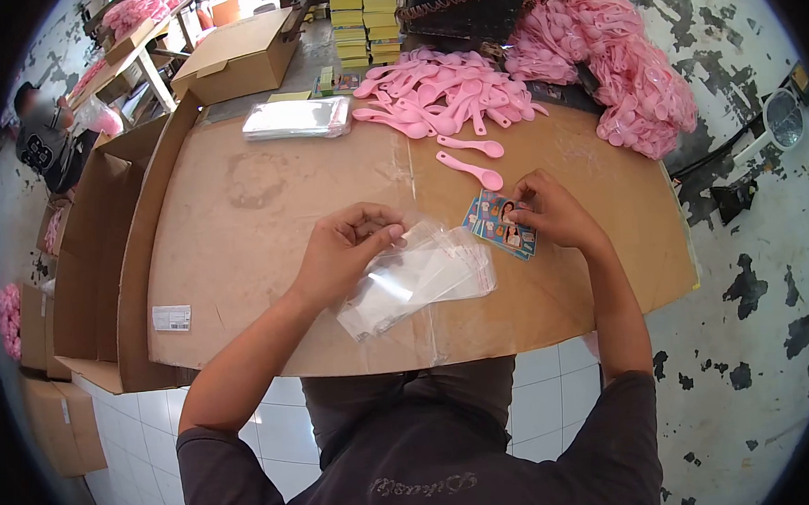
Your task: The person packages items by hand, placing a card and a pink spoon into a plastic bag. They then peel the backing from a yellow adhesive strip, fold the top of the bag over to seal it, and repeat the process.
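My left hand (348, 248) is closed, thumb against fingertips, at the top edge of a clear plastic bag (426, 235). Below it lies a fanned pile of clear plastic bags (415, 284) with sealing strips. My right hand (558, 211) pinches at a small stack of printed cards (504, 222), blue with little pictures. How many cards lie between its fingers is hidden. Just beyond the cards are two loose pink plastic spoons (471, 169), and a heap of pink spoons (451, 90) is spread farther back.
A packet of clear bags (297, 119) lies at the back left of the cardboard-covered table (239, 234). Stacks of yellow-edged cards (350, 27) stand behind. Bagged pink spoons (633, 67) pile up at right. An open carton (116, 249) borders the left side; a person (46, 134) is beyond.
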{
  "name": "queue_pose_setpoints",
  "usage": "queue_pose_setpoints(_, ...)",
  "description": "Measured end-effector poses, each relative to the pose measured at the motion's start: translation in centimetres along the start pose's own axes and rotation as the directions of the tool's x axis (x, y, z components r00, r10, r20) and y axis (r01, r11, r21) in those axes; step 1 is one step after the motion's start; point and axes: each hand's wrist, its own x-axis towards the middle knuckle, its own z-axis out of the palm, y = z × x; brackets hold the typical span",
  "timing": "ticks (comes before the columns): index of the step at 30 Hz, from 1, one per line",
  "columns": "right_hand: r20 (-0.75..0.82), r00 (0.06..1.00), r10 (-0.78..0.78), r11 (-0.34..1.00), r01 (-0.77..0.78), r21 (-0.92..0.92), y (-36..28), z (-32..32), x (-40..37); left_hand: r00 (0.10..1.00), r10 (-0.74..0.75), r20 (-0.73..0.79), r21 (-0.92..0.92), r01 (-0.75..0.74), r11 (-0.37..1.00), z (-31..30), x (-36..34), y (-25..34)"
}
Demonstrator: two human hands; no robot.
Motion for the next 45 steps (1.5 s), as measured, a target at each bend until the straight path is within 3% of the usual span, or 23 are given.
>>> queue_pose_setpoints(4, 0.033, 0.994, 0.103, 0.968, -0.107, 0.228, -4.1, -2.6, -1.0, 0.998, -0.062, 0.027, -0.075, 0.064, 0.995, 0.1, 0.1, 0.5)
queue_pose_setpoints(7, 0.007, 1.0, -0.024, 0.888, 0.018, 0.46, -6.8, -2.0, -0.6, 0.993, -0.098, 0.068, -0.109, 0.105, 0.989, 0.7, 0.0, 0.3)
queue_pose_setpoints(10, -0.02, 0.991, -0.133, 0.914, 0.13, 0.385, -9.6, -0.4, 0.5, 0.998, -0.051, 0.048, -0.153, 0.058, 0.987, 1.2, 0.0, -0.1)
queue_pose_setpoints(13, -0.023, 0.991, -0.132, 0.815, 0.122, 0.566, -9.9, 0.6, 2.1, 0.998, -0.047, 0.039, -0.095, 0.051, 0.994, 0.9, 0.0, 0.2)
queue_pose_setpoints(16, 0.07, 0.984, -0.166, 0.813, 0.097, 0.574, -10.4, 0.3, 2.7, 0.997, -0.061, 0.039, -0.086, 0.064, 0.994, 1.0, -0.2, 1.0)
queue_pose_setpoints(19, -0.03, 0.984, -0.174, 0.768, 0.155, 0.621, -9.5, 1.3, 2.9, 0.998, -0.031, 0.054, -0.06, 0.034, 0.998, 0.9, -0.2, 0.6)
queue_pose_setpoints(22, 0.059, 0.974, -0.22, 0.856, 0.164, 0.491, -9.3, 1.1, 2.6, 0.998, -0.038, 0.053, -0.024, 0.039, 0.999, 1.1, -0.2, 0.4)
queue_pose_setpoints(25, 0.021, 0.938, -0.347, 0.876, 0.316, 0.364, -9.5, 2.2, 2.7, 0.994, -0.016, 0.109, 0.184, -0.004, 0.983, 1.1, -0.5, 0.3)
queue_pose_setpoints(28, 0.093, 0.933, -0.349, 0.891, 0.299, 0.343, -10.7, 2.4, 2.5, 0.992, 0.004, 0.124, 0.239, -0.034, 0.97, 1.5, -0.7, 0.4)
queue_pose_setpoints(31, 0.085, 0.93, -0.358, 0.854, 0.289, 0.432, -10.1, 1.9, 2.5, 0.997, -0.017, 0.078, 0.09, 0.01, 0.996, 1.6, -0.7, 0.6)
queue_pose_setpoints(34, 0.06, 0.922, -0.383, 0.863, 0.334, 0.378, -9.6, 1.8, 2.5, 0.994, 0.036, 0.101, 0.141, -0.05, 0.989, 1.3, -0.4, 0.0)
queue_pose_setpoints(37, 0.116, 0.924, -0.364, 0.868, 0.292, 0.402, -10.6, 2.5, 2.2, 0.987, 0.036, 0.155, 0.232, -0.072, 0.97, 1.3, -0.5, 0.1)
queue_pose_setpoints(40, -0.12, 0.941, -0.317, 0.827, 0.336, 0.45, -11.7, 4.8, 2.0, 0.989, 0.043, 0.144, 0.244, -0.077, 0.967, 1.4, -0.4, -0.1)
queue_pose_setpoints(43, -0.118, 0.987, -0.109, 0.711, 0.161, 0.685, -10.7, 5.3, 2.5, 0.998, 0.057, 0.025, 0.115, -0.06, 0.992, 1.7, -0.4, 0.1)
queue_pose_setpoints(45, -0.027, 0.992, -0.121, 0.769, 0.111, 0.63, -9.3, 5.8, 2.4, 0.998, 0.054, -0.016, 0.071, -0.053, 0.996, 1.7, -0.3, 0.5)
